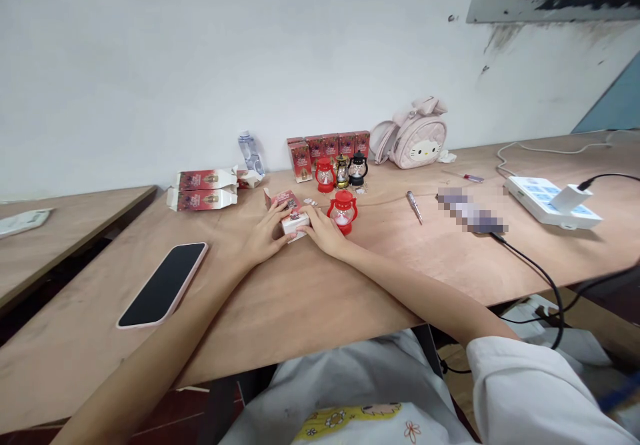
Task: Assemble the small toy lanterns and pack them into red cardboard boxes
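Observation:
A small red and white cardboard box [296, 221] lies on the table between my hands, one end flap standing up at its far left. My left hand [266, 233] grips its left side, fingers over the top. On the near right side, my right hand [323, 230] closes on the same box with thumb and fingers. Just right of that hand stands a red mini lantern [343, 213]. Behind it are another red lantern [325, 175], a bronze-coloured lantern [342, 172] and a black lantern [357, 169]. What the box contains is hidden.
Several closed red boxes [330, 145] stand by the wall. Opened boxes [205, 190] and a plastic bottle [251, 152] are at back left, a phone [164, 285] at front left. Rightward lie a pink bag [420, 139], a screwdriver [415, 207] and a white power strip [537, 198] with cables.

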The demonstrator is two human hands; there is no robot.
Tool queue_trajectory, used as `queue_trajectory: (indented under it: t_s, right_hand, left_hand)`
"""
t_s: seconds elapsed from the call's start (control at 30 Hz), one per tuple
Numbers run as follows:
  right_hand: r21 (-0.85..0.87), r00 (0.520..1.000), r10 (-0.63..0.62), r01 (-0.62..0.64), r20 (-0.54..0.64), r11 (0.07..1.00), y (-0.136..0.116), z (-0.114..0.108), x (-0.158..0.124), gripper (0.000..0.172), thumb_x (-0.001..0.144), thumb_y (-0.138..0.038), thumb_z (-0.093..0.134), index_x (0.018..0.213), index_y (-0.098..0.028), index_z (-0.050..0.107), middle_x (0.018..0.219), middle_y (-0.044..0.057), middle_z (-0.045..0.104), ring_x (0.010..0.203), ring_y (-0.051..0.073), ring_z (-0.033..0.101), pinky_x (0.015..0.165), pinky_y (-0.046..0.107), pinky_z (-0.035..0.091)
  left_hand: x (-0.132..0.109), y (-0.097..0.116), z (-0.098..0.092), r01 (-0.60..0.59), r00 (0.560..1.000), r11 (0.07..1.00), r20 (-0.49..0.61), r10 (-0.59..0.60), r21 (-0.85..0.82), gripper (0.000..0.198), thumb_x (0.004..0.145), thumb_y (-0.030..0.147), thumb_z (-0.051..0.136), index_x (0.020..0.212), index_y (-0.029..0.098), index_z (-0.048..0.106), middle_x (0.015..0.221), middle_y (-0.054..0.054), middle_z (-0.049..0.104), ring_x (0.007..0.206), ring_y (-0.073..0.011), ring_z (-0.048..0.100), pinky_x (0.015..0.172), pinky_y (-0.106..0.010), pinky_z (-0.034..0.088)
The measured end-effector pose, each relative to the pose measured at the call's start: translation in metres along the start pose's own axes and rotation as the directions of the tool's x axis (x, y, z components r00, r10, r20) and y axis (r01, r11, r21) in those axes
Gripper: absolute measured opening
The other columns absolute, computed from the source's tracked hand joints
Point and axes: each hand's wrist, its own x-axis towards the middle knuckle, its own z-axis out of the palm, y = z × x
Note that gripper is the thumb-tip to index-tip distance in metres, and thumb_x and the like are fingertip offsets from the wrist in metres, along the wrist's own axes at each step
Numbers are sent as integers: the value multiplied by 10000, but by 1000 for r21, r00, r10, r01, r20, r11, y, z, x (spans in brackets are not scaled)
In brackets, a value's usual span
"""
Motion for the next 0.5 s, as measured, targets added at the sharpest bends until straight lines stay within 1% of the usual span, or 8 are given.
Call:
queue_trajectory:
  t_s: [0.2, 0.33, 0.4, 0.47, 0.5]
  right_hand:
    - [-54, 1000, -14, 15, 10, 998, 4, 6, 2, 235, 895, -266, 563, 1118, -213, 510, 1157, 117, 591, 1040, 226, 617, 826, 365, 516]
    - [-48, 999, -39, 38, -5, 998, 5, 7, 1, 241, 893, -238, 565, 1128, -226, 515, 1140, 97, 588, 1050, 206, 610, 860, 345, 505]
    - [-45, 999, -44, 44, -11, 998, 5, 7, 1, 244, 896, -235, 559, 1136, -225, 513, 1142, 97, 583, 1063, 205, 604, 870, 344, 501]
    - [-47, 999, -43, 43, -8, 998, 4, 7, 0, 246, 901, -247, 556, 1141, -222, 512, 1145, 102, 581, 1063, 210, 604, 859, 345, 504]
    - [-50, 999, -40, 40, -2, 998, 4, 6, 0, 248, 901, -255, 557, 1142, -219, 512, 1146, 104, 581, 1060, 214, 606, 849, 343, 507]
  left_hand:
    - [-2, -4, 5, -23, 999, 1000, -39, 23, 2, 598, 864, 543, 521, 1342, 189, 459, 1465, -152, 422, 1427, -318, 273, 1132, -582, 284]
    - [-3, -2, 7, -37, 998, 999, -47, 37, 11, 603, 856, 533, 540, 1333, 172, 464, 1447, -164, 438, 1416, -317, 300, 1143, -568, 274]
    - [1, 3, 0, -28, 999, 1000, -39, 28, -3, 638, 845, 557, 545, 1350, 180, 445, 1443, -157, 443, 1407, -319, 316, 1145, -561, 279]
    - [9, 10, -17, -17, 998, 1000, -61, 15, -23, 664, 850, 565, 538, 1381, 190, 403, 1436, -137, 453, 1391, -318, 342, 1145, -546, 292]
    - [13, 14, -27, -13, 996, 1000, -92, 12, -19, 662, 859, 551, 540, 1394, 192, 385, 1439, -122, 451, 1383, -312, 351, 1154, -528, 285]
